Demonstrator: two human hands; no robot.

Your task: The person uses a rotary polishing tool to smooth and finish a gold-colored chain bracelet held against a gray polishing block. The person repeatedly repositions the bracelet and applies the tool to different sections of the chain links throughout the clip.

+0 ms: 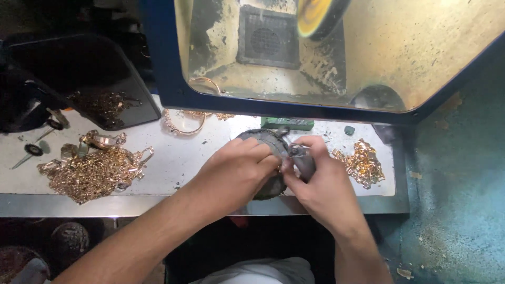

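Two hands are seen working close together at the front edge of a pale surface [173, 158], below a large blue-framed polishing hood [158, 63] in which a yellow buffing wheel [318, 16] is mounted. A dark tray [105, 79] holding gold-coloured pieces is placed at the upper left. A large heap of gold-coloured chain [92, 171] is spread on the left of the surface; a smaller heap [363, 163] lies at the right, just beside the right hand. A gold-coloured bangle [184, 123] rests near the hood's lower edge, and a green block [286, 123] lies beside it.

The left hand [236, 171] is closed over a dark round pad [265, 139], whose far rim alone is visible. The right hand [321, 184] is closed around a grey handpiece [302, 160], its tip directed at the left fingertips. Whether a small piece is pinched there cannot be told.

It is judged that a slip of the tip could nick the left fingertips, given their closeness. Any small piece could be dropped over the near edge, since the work is held right at it.
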